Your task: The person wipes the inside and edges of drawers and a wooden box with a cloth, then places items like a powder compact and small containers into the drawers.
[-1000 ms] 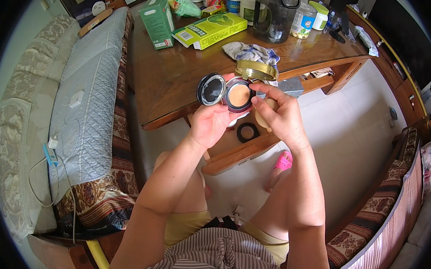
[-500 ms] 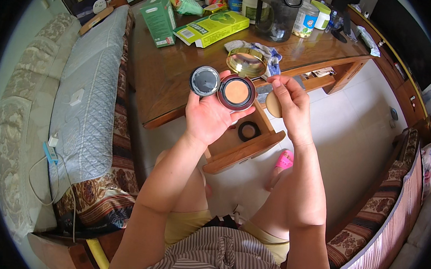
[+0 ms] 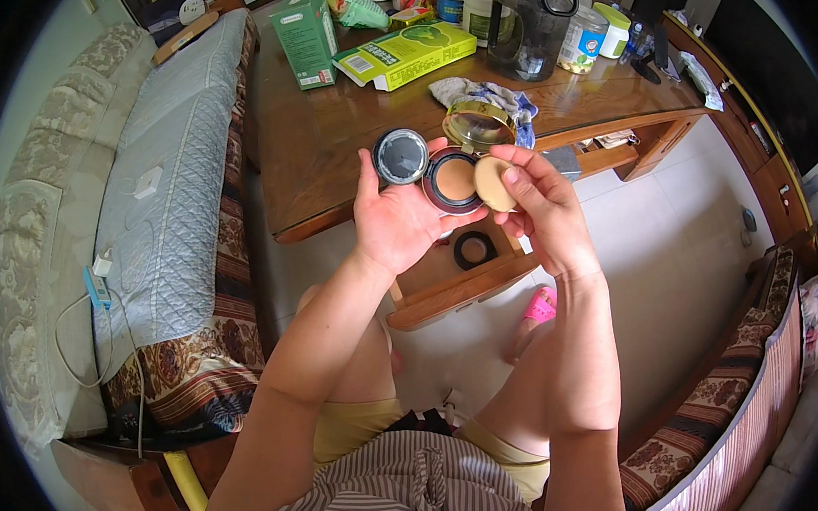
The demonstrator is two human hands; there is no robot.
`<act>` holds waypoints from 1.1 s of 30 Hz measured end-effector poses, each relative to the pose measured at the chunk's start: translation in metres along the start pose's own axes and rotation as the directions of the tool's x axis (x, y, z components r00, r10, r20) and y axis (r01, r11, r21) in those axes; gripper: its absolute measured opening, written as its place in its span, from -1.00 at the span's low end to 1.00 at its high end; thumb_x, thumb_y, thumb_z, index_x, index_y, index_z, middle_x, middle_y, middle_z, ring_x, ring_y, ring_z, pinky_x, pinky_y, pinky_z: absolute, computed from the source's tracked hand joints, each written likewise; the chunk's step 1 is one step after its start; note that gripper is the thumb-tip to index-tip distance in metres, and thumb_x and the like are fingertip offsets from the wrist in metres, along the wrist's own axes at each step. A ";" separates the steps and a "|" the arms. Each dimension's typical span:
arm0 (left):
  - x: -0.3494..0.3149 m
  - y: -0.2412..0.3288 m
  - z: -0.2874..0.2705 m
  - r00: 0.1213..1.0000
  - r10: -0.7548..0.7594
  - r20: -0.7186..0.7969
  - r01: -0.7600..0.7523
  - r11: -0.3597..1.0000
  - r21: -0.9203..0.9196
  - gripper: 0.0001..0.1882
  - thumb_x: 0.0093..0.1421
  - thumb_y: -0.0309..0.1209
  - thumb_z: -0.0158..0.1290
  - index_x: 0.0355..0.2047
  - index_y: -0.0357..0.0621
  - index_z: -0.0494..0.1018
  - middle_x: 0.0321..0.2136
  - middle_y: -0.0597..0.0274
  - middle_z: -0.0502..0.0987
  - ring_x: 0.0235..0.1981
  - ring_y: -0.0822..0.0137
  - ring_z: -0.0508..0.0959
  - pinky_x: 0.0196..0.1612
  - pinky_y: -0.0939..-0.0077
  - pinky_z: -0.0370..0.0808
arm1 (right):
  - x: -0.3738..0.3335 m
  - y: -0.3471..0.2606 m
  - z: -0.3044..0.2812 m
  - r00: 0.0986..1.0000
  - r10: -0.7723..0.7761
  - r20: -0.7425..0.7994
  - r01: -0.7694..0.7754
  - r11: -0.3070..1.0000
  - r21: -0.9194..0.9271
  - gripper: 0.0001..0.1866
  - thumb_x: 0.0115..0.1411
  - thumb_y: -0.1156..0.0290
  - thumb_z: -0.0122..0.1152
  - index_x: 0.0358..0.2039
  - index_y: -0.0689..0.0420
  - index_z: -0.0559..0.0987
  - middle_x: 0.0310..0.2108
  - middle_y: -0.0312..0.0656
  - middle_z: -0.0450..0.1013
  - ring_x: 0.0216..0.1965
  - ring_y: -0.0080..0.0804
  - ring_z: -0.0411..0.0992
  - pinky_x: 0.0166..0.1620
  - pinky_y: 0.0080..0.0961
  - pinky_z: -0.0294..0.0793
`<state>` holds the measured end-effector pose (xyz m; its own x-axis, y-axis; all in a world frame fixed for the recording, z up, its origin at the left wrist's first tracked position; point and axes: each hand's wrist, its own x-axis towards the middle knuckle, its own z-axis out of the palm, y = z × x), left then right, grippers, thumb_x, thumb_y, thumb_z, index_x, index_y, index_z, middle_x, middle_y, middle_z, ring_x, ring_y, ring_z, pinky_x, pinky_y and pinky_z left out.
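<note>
My left hand, palm up, holds an opened makeup compact with a beige cake in a dark round pan. Its gold mirrored lid stands raised on the far side. A round black inner lid is hinged out to the left, over my left fingers. Pinched between the thumb and fingers of my right hand is a round beige powder puff. The puff overlaps the right edge of the compact; whether it touches the cake I cannot tell.
Beneath my hands, a wooden drawer holding a black ring-shaped roll juts from the table. On the table are a crumpled cloth, green boxes, a dark pitcher and several tubs. Sofas flank both sides.
My right hand has moved left, bringing the puff from beside the compact to over its right edge. The puff's flat face has turned more into view. The compact has shifted slightly right.
</note>
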<state>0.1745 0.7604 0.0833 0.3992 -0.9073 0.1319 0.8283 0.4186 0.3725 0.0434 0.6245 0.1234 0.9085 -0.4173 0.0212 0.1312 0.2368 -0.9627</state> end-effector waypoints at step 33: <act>-0.001 -0.007 -0.010 0.995 0.041 0.087 -0.053 0.988 0.146 -0.32 0.28 0.17 -0.36 0.16 -0.08 0.20 0.13 0.23 0.29 0.18 0.25 0.25 0.24 0.31 0.15 | 0.013 0.028 0.064 0.655 -0.731 0.193 0.554 0.289 -0.781 -0.69 -0.07 0.66 0.19 -0.24 0.13 0.60 -0.41 -0.22 0.32 -0.34 -0.25 0.38 -0.25 -0.40 0.45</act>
<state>0.1726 0.7587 0.0710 0.3967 -0.8895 0.2265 0.7396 0.4559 0.4952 0.0846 0.6818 0.1144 0.5757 -0.2766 0.7695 0.2311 -0.8477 -0.4776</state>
